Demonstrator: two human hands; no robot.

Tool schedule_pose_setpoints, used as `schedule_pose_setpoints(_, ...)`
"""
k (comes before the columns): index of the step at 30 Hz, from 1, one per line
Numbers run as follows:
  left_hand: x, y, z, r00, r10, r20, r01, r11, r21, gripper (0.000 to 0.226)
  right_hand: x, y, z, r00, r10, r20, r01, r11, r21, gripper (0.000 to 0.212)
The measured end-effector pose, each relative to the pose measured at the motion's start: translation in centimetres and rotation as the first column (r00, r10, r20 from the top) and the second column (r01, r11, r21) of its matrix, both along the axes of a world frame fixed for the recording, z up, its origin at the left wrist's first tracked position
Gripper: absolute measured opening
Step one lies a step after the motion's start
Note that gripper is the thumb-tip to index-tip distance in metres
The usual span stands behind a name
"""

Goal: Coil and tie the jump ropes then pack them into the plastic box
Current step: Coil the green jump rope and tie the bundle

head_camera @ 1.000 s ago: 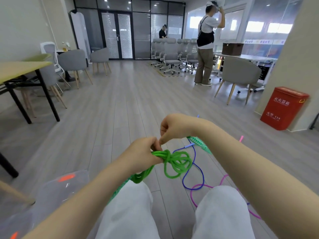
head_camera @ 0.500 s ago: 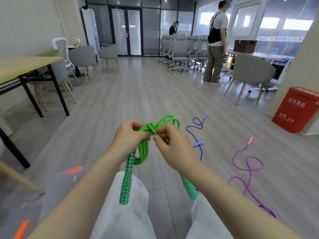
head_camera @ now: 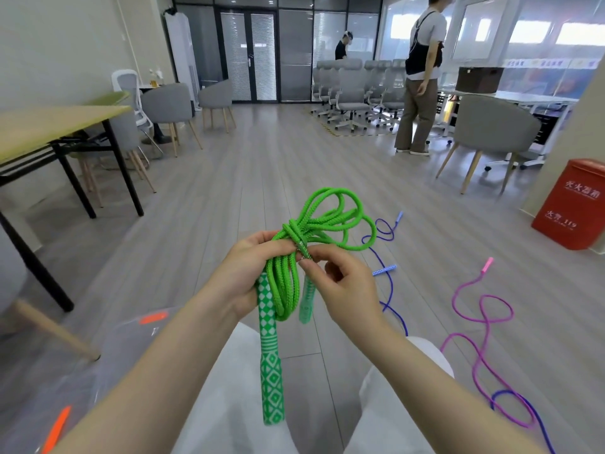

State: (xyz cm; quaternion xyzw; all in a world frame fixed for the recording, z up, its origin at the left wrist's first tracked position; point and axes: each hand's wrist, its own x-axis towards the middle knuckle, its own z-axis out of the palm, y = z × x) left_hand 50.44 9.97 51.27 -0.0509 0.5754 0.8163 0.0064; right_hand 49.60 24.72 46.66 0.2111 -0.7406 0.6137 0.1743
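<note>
A coiled green jump rope [head_camera: 330, 217] is bunched in front of me, its loops fanning up and right. My left hand [head_camera: 244, 273] grips the bundle at its wrapped middle. My right hand [head_camera: 340, 290] pinches the rope's end by the metal neck of one handle, next to the knot. Both green patterned handles [head_camera: 270, 362] hang down over my lap. A blue jump rope [head_camera: 388, 283] and a pink jump rope [head_camera: 481, 309] lie loose on the floor to the right. The clear plastic box [head_camera: 108, 365] with orange latches sits on the floor at lower left.
A wooden table [head_camera: 49, 126] with black legs stands at left, with grey chairs behind it. A red bin [head_camera: 573, 204] sits at right by a pillar. A person [head_camera: 419, 83] stands near a white table and office chairs at the back. A wooden chair leg [head_camera: 55, 329] crosses above the box.
The green rope has been lifted higher and its loops spread wider to the right. My right hand shifted from over the knot to pinching the handle neck. Both handles now hang straight down.
</note>
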Motion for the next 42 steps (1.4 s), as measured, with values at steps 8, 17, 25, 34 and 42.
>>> schedule_pose_setpoints(8, 0.7, 1.2, -0.2, 0.998, -0.057, -0.008, 0.057, 0.984, 0.168, 0.018, 0.4, -1.2, -0.8, 0.974, 0.122, 0.193, -0.084, 0.978, -0.192, 0.011)
schedule_pose_setpoints(17, 1.0, 1.7, -0.5, 0.996, 0.049, -0.076, -0.032, 0.978, 0.208, 0.008, 1.3, -1.2, 0.5, 0.866, 0.309, 0.394, -0.139, 0.904, -0.404, 0.027)
schedule_pose_setpoints(25, 0.6, 2.5, -1.8, 0.905, 0.318, -0.283, -0.362, 0.924, -0.120, 0.018, 2.0, -1.2, -1.0, 0.927, 0.279, 0.252, -0.290, 0.957, 0.009, 0.070)
schedule_pose_setpoints(34, 0.5, 1.6, -3.7, 0.887, 0.249, -0.390, -0.432, 0.746, -0.506, 0.021, 1.9, -1.4, -1.8, 0.949, 0.161, 0.271, -0.229, 0.943, 0.241, 0.044)
schedule_pose_setpoints(42, 0.2, -0.2, -4.2, 0.916, -0.095, -0.389, -0.302, 0.473, -0.828, 0.017, 0.9, -0.5, -1.8, 0.977, 0.003, 0.214, -0.081, 0.931, 0.355, 0.023)
